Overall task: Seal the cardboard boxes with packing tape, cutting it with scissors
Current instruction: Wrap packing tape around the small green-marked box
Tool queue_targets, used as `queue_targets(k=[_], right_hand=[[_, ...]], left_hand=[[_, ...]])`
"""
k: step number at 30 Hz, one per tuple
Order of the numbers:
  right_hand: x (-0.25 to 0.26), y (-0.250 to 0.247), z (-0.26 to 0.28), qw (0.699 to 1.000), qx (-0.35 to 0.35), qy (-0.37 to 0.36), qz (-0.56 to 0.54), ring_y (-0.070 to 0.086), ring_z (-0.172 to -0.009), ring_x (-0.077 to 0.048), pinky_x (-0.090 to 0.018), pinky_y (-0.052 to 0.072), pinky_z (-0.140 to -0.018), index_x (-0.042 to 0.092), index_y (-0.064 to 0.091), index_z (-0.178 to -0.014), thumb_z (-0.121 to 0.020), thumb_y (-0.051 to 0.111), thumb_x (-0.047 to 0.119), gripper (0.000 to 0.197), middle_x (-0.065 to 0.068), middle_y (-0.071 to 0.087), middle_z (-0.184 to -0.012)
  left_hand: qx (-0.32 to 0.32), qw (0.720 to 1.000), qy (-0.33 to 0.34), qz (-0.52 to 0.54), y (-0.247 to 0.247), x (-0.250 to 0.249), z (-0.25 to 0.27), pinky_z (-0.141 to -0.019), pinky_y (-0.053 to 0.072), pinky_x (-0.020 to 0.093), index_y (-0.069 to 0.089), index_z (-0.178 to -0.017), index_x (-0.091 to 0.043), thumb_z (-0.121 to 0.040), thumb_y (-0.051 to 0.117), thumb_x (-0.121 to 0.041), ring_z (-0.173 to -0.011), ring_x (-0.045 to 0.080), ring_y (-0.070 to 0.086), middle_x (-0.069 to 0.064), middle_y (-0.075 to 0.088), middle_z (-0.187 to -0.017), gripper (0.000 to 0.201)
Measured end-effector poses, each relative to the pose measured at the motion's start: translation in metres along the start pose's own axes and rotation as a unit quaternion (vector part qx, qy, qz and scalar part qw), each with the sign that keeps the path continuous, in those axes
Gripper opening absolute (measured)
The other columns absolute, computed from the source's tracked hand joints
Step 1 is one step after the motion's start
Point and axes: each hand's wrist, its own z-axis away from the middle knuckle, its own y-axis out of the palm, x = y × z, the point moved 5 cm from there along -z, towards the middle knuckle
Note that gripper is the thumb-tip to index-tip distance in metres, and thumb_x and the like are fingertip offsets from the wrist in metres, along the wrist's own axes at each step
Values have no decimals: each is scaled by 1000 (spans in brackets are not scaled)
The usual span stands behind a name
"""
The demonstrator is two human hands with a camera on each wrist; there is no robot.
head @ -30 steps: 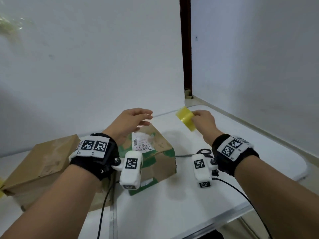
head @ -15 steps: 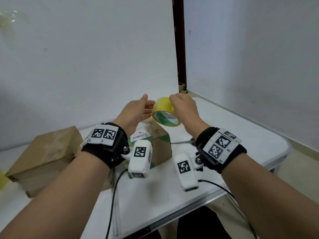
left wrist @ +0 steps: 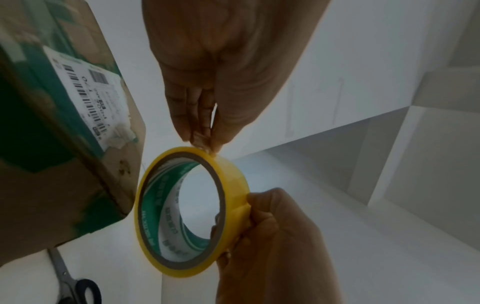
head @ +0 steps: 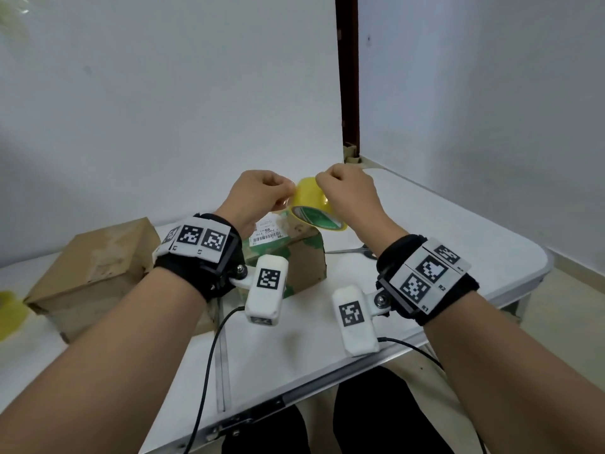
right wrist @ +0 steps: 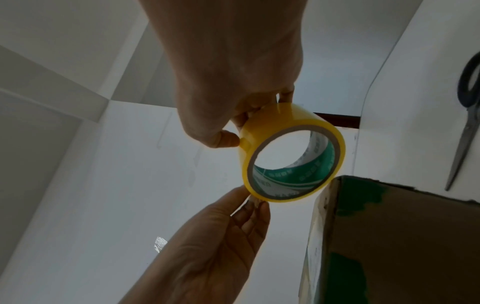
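Yellow tape roll (left wrist: 192,211), light, rigid, sticky: rim clamped by right hand (head: 352,198), free end pinched by left hand (head: 258,196) fingers (left wrist: 197,123).

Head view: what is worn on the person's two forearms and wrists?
Both forearms are bare, without sleeves. Each wrist has a black strap band carrying a white plate with square black-and-white markers. A white rounded camera housing with one marker hangs from each band, trailing a thin black cable.

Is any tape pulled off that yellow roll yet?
Barely started: the left hand pinches the tape's end at the rim of the yellow roll; no strip spans out.
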Motion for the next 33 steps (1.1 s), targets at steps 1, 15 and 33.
queue_targets(k=[1,15,33], right_hand=[[-1,-1,-1,1000,8,2,10,50,-76,-15,-29,38,-63,18,54,-79,-89,49,27,14,6,54,-80],[-17,-2,16,993,106,47,-21,44,-70,-10,-24,28,-57,16,56,-86,-93,51,36,21,6,49,-78],[-63,30,39,984,134,113,-34,43,-69,-16,-28,32,-61,10,62,-80,-86,64,43,33,-5,47,-75]], left_hand=[[6,1000,0,8,1,-1,1,-58,49,17,67,-84,-3,-88,66,-8,-59,11,55,5,62,-72,7],[99,984,68,-134,26,-31,27,-76,54,18,71,-87,-10,-96,50,-14,-69,5,62,-4,69,-78,23],[109,881,31,-460,5,69,40,-110,22,63,31,-142,-52,-93,49,-51,-146,22,20,-19,29,-154,52]])
